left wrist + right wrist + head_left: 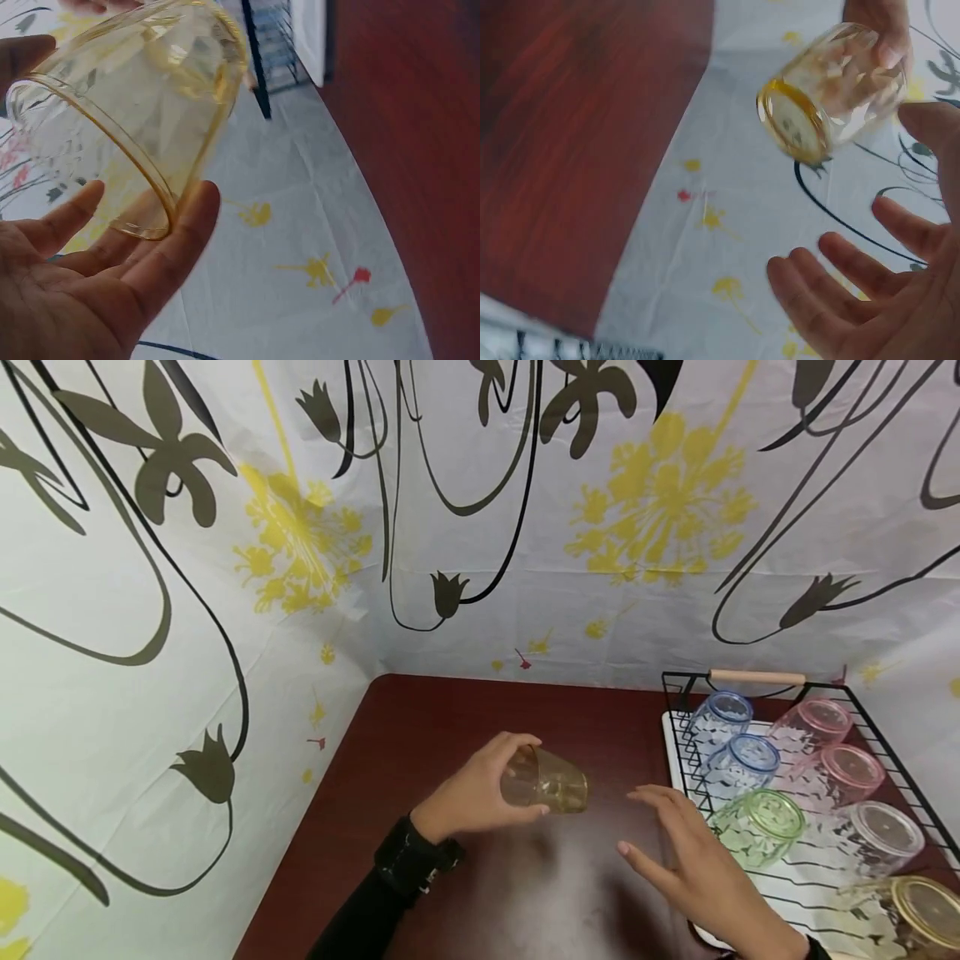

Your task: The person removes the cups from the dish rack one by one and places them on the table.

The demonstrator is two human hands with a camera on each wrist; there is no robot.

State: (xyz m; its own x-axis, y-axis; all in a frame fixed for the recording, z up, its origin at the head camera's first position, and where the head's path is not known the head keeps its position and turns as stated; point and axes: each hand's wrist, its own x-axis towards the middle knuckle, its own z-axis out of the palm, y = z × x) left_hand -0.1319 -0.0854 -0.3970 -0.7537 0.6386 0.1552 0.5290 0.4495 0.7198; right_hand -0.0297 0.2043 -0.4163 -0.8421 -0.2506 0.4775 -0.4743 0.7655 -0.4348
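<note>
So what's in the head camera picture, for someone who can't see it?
A left hand holds a yellow glass tipped sideways above a dark red table. The open right hand is beside it, near a black wire rack of upside-down coloured glasses.

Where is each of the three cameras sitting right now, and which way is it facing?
Head: worn high, looking forward and down at the red-brown table and the black rack of glasses on the right; both hands and a dark sleeve show.
Left wrist: close along the left hand, whose fingers hold the yellow glass by its rim end; the rack shows beyond.
Right wrist: looks past the right hand, fingers spread, toward the glass and the patterned curtain.
Shared: all three views show the yellow glass in the left hand.
</note>
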